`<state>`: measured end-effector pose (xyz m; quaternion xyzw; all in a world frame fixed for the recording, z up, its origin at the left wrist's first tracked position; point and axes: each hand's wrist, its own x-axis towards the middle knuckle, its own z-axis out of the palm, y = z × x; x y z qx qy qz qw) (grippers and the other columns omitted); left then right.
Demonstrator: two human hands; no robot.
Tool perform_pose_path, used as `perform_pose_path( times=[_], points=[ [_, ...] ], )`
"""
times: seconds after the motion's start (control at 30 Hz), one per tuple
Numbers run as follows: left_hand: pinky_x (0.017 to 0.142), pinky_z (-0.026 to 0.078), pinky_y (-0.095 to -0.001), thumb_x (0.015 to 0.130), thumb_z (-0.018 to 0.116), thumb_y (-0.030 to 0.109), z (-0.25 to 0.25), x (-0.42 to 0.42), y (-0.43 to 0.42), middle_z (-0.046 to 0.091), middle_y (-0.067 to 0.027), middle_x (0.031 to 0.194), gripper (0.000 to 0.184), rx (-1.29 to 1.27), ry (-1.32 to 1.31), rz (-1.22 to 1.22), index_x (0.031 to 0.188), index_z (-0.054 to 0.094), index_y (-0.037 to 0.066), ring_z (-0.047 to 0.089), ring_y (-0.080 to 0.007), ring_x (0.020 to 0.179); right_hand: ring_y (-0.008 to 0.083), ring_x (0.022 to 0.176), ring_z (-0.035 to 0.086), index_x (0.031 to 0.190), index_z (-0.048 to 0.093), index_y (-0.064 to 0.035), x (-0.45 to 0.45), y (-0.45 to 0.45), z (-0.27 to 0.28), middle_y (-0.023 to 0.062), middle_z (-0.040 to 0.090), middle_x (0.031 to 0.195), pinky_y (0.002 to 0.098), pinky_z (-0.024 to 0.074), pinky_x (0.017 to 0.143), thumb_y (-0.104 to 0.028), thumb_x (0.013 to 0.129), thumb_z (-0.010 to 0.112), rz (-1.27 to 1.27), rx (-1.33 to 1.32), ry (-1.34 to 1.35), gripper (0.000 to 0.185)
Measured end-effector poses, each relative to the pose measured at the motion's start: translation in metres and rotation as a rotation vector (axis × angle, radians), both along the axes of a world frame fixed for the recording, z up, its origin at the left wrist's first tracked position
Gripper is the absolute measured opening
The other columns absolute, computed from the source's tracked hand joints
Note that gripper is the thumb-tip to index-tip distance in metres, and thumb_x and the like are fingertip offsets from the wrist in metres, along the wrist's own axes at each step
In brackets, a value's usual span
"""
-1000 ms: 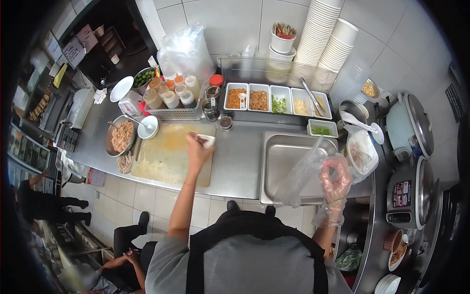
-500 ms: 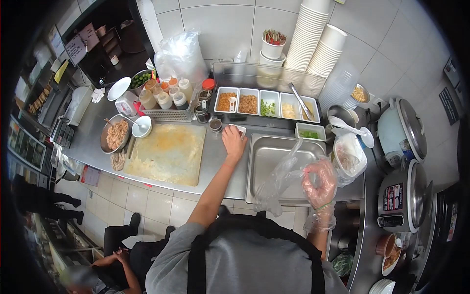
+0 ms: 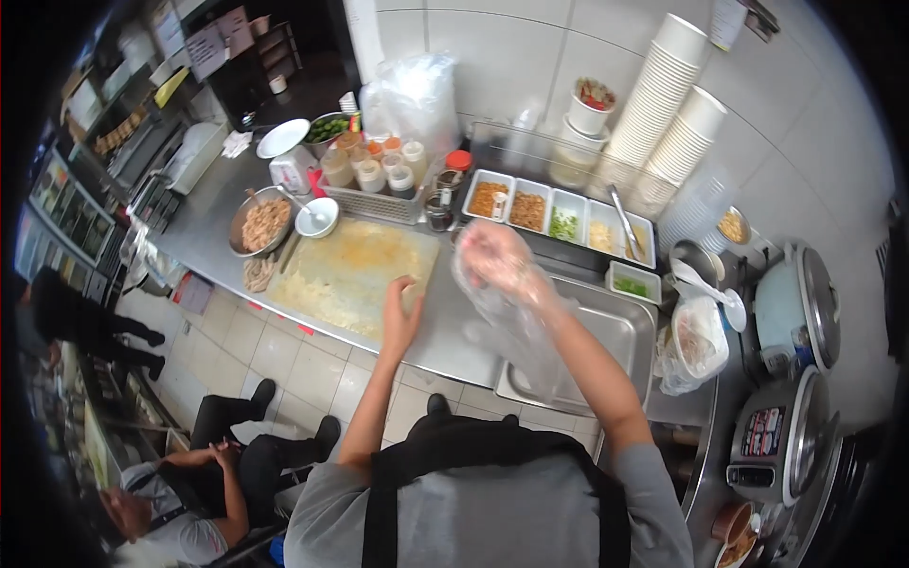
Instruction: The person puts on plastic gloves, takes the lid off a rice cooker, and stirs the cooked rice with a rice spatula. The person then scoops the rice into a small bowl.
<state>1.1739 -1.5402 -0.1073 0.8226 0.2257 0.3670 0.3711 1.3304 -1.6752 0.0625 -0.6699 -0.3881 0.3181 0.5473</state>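
Observation:
My left hand [image 3: 401, 317] is over the right edge of the pale cutting board [image 3: 350, 275], fingers curved and apart, with no object visible in it. My right hand [image 3: 497, 257] is at the front of the topping trays [image 3: 527, 210], wrapped in clear plastic and blurred by motion. Its fingers are curled closed, and a loose length of clear plastic [image 3: 516, 331] hangs from them towards the steel tray [image 3: 606, 331]. The small white dish is not visible.
A bowl of minced meat [image 3: 265, 225] and a white bowl [image 3: 317, 218] stand left of the board. Behind are sauce bottles [image 3: 371, 175]. Stacked cups [image 3: 653, 104] rise at the back, cookers [image 3: 781, 435] at right. A seated person [image 3: 180, 502] is lower left.
My right hand has swung left from above the steel tray to beside the topping trays, trailing the plastic. My left hand has let go of the small white dish and moved back to the board's edge.

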Motion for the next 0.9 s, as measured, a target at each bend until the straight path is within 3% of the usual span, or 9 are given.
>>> perform_pose_path(
  times=[0.13, 0.23, 0.33, 0.47, 0.57, 0.73, 0.77, 0.83, 0.9],
  points=[
    [0.083, 0.046, -0.0361, 0.086, 0.057, 0.006, 0.012, -0.098, 0.03, 0.057, -0.0117, 0.107, 0.024, -0.302, -0.155, 0.241, 0.107, 0.048, -0.001, 0.059, -0.0226, 0.098, 0.0189, 0.055, 0.062, 0.076, 0.053, -0.0007, -0.001, 0.117, -0.064, 0.0094, 0.057, 0.063, 0.0332, 0.0559, 0.055, -0.005, 0.077, 0.056, -0.012, 0.039, 0.447, 0.005],
    [0.083, 0.046, -0.0295, 0.088, 0.054, 0.005, 0.032, -0.142, 0.028, 0.056, -0.0128, 0.105, 0.02, -0.286, -0.217, 0.328, 0.107, 0.048, -0.001, 0.058, -0.0193, 0.098, 0.0225, 0.059, 0.064, 0.076, 0.054, -0.0012, 0.003, 0.207, -0.14, 0.0122, 0.058, 0.069, 0.0352, 0.0556, 0.059, -0.012, 0.075, 0.062, -0.106, 0.085, 0.335, 0.014],
    [0.083, 0.046, -0.0288, 0.088, 0.053, 0.004, 0.041, -0.152, 0.02, 0.057, -0.0116, 0.104, 0.02, -0.308, -0.239, 0.342, 0.107, 0.048, -0.001, 0.058, -0.0179, 0.097, 0.0272, 0.074, 0.066, 0.077, 0.055, 0.0009, 0.005, 0.264, -0.166, 0.0161, 0.06, 0.076, 0.038, 0.0537, 0.068, -0.026, 0.069, 0.069, -0.207, -0.249, -0.481, 0.031],
    [0.087, 0.044, -0.028, 0.089, 0.052, 0.003, 0.048, -0.136, 0.003, 0.056, -0.0124, 0.114, 0.031, -0.44, -0.147, 0.087, 0.119, 0.046, -0.002, 0.057, -0.018, 0.103, 0.0285, 0.093, 0.061, 0.107, 0.058, -0.0065, 0.014, 0.32, -0.213, 0.0136, 0.062, 0.103, 0.0398, 0.0475, 0.079, -0.039, 0.064, 0.072, -0.131, -0.358, -0.367, 0.055],
    [0.089, 0.042, -0.0279, 0.09, 0.049, 0.003, 0.065, -0.115, -0.007, 0.051, -0.012, 0.125, 0.038, -0.653, -0.206, -0.198, 0.128, 0.041, -0.001, 0.053, -0.0198, 0.112, 0.0275, 0.115, 0.046, 0.12, 0.05, -0.0092, 0.033, 0.329, -0.207, 0.013, 0.048, 0.125, 0.0386, 0.037, 0.093, -0.046, 0.07, 0.066, 0.214, -0.507, -0.426, 0.065],
    [0.092, 0.041, -0.0299, 0.092, 0.046, 0.006, 0.078, -0.063, 0.011, 0.052, -0.0084, 0.121, 0.033, -0.496, -0.248, -0.134, 0.125, 0.044, 0.0, 0.05, -0.0194, 0.112, 0.0223, 0.139, 0.005, 0.144, 0.014, -0.0081, 0.0, 0.255, -0.11, 0.007, 0.004, 0.152, 0.0375, 0.0032, 0.112, -0.055, 0.087, 0.045, 0.498, 0.04, 0.488, 0.08],
    [0.091, 0.041, -0.0296, 0.092, 0.047, 0.007, 0.078, -0.051, 0.022, 0.053, -0.0071, 0.118, 0.031, -0.475, -0.249, -0.063, 0.122, 0.046, 0.0, 0.051, -0.0188, 0.109, 0.0222, 0.139, 0.006, 0.145, 0.003, -0.0115, 0.0, 0.258, -0.119, 0.0026, 0.003, 0.152, 0.036, 0.0033, 0.112, -0.054, 0.089, 0.042, 0.486, 0.184, 0.606, 0.08],
    [0.082, 0.041, -0.0289, 0.089, 0.054, 0.008, 0.1, -0.029, 0.033, 0.056, -0.0051, 0.101, 0.017, -0.277, -0.257, 0.051, 0.105, 0.057, 0.003, 0.052, -0.0185, 0.092, 0.0206, 0.139, 0.006, 0.145, 0.004, -0.0125, -0.003, 0.26, -0.134, 0.0011, 0.004, 0.152, 0.0356, 0.0019, 0.112, -0.053, 0.09, 0.041, 0.446, 0.575, 0.35, 0.078],
    [0.078, 0.04, -0.0304, 0.084, 0.059, 0.006, 0.11, -0.013, 0.042, 0.057, -0.006, 0.095, 0.014, 0.067, -0.238, 0.115, 0.098, 0.061, 0.005, 0.051, -0.0204, 0.087, 0.0189, 0.138, 0.007, 0.145, 0.005, -0.0135, -0.001, 0.265, -0.135, 0.0004, 0.005, 0.152, 0.035, 0.0018, 0.112, -0.051, 0.092, 0.037, 0.315, 0.77, 0.404, 0.073]
  ],
)
